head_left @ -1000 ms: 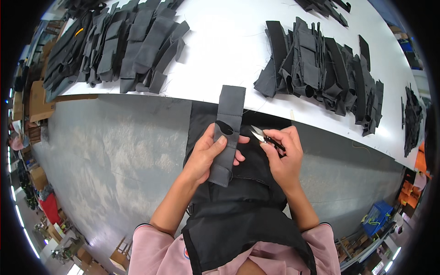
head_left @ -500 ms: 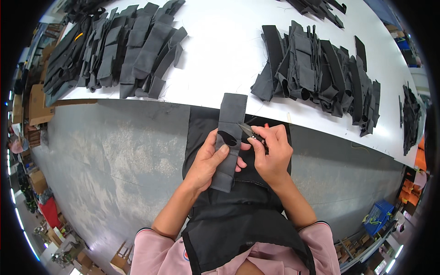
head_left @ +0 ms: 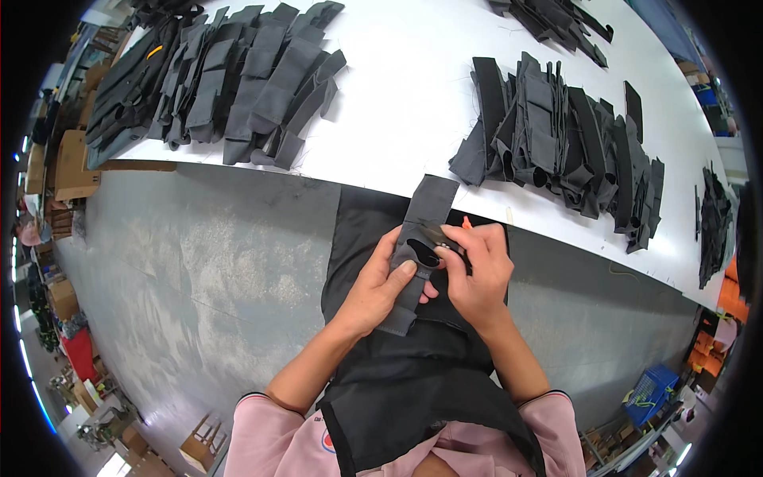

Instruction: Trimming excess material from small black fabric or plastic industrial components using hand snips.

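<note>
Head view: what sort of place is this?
Probably a sewing or textile workshop: piles of dark fabric strips lie on a white table, the left hand holds a grey strip, and a cardboard box shows at left.

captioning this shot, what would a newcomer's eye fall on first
Probably the long grey fabric strip in the left fingers, at centre. Next, the left heap of grey fabric strips and the similar right heap on the white tabletop, then the blue plastic crate, lower right.

Snips [head_left: 437, 234] now over the grey strip [head_left: 431, 200]
The right hand [head_left: 483, 274] has closed the gap seen 1 second ago; the strip leans further toward 1 o'clock.
</note>
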{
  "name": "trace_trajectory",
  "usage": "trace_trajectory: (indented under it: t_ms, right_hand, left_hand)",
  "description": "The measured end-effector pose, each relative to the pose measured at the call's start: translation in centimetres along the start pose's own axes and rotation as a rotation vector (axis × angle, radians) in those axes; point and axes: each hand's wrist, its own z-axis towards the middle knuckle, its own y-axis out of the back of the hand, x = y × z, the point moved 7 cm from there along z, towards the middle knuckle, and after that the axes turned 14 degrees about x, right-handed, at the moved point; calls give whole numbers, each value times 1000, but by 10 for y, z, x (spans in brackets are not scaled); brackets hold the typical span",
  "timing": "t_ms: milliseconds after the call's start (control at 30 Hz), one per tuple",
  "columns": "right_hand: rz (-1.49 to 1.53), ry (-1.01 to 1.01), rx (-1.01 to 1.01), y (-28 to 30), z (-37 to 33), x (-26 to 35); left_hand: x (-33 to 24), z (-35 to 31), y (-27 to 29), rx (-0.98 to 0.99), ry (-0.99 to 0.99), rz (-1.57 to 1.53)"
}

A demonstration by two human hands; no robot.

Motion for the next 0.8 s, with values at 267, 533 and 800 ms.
trace_trajectory:
  t_ms: [267,533,800]
  right_hand:
    - [-222,153,13,-6,0,7]
    - [-240,126,24,-7,1,8]
    - [-142,25,2,-5,-5,1]
  left_hand:
    - [1,-1,1,-37,28,144]
    - [0,0,4,-83,41,386]
    - [-2,-3,1,-100,74,454]
